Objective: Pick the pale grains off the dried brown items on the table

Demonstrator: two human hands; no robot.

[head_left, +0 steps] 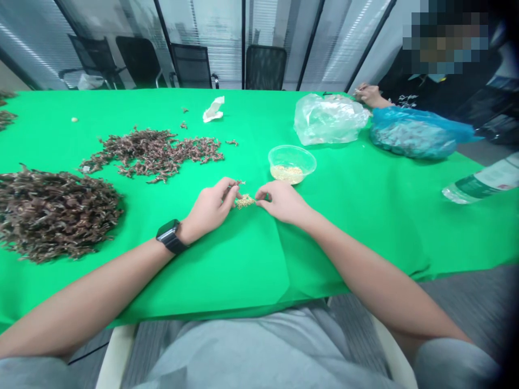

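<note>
My left hand (211, 209), with a dark watch on its wrist, has its fingers closed in a pinch. A small brown twisted piece (240, 182) sticks out from between its fingertips. Just under those fingertips lies a small heap of golden grains (245, 202) on the green cloth. From the other side, my right hand (286, 202) touches the edge of the heap with thumb and forefinger pinched; what is between them is too small to tell. Behind it stands a clear plastic bowl (309, 162) with more golden grains in its bottom.
A big mound of brown pieces (57, 213) lies left, a looser spread (158, 154) behind it. White crumpled paper (213, 109), a clear bag (326, 120), a blue bag (421, 132) and a lying bottle (482, 178) rest on the green-covered table (227, 265). Another person's hand (371, 95) is far right.
</note>
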